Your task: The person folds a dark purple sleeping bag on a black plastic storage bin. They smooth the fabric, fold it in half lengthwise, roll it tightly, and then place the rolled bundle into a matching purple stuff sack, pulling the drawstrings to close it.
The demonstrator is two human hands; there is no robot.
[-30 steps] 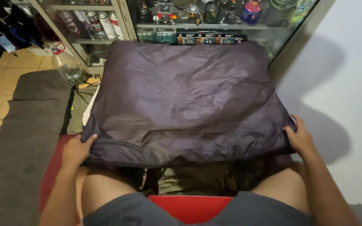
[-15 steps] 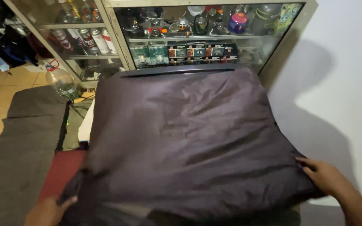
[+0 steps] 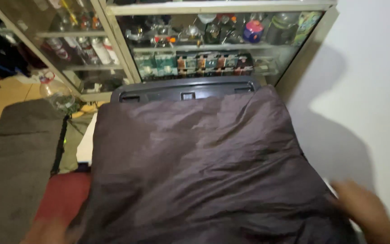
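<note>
Dark cloth (image 3: 204,167): a wide sheet of dark purplish, slightly shiny fabric. I see it spread flat and low across the middle of the view, creased all over. One second ago it was held up at its two near corners; now it lies lower and closer to me, its far edge pulled back.

Black tray edge (image 3: 183,90): a moulded black plastic rim with three small recesses. It shows beyond the cloth's far edge now; one second ago the cloth covered it completely.

Left hand (image 3: 46,228): at the bottom left corner, badly blurred, at the cloth's near-left edge. I cannot tell whether it grips the cloth or only rests on it. It has dropped from the corner it pinched before.

Right hand (image 3: 364,212): at the bottom right, blurred in motion, fingers spread loosely over or beside the cloth's near-right corner. I cannot tell whether it holds anything.

Reading of the change: I judge the cloth has been drawn toward me and laid down, and both hands now work along its near edge.

Glass cabinet (image 3: 213,45): behind the tray, shelves of cans, small boxes and jars.

Grey mat (image 3: 14,158): on the floor at left.

Red cushion (image 3: 64,199): at the cloth's left edge, partly under it.

White wall (image 3: 375,90): at right, carrying my shadow.
</note>
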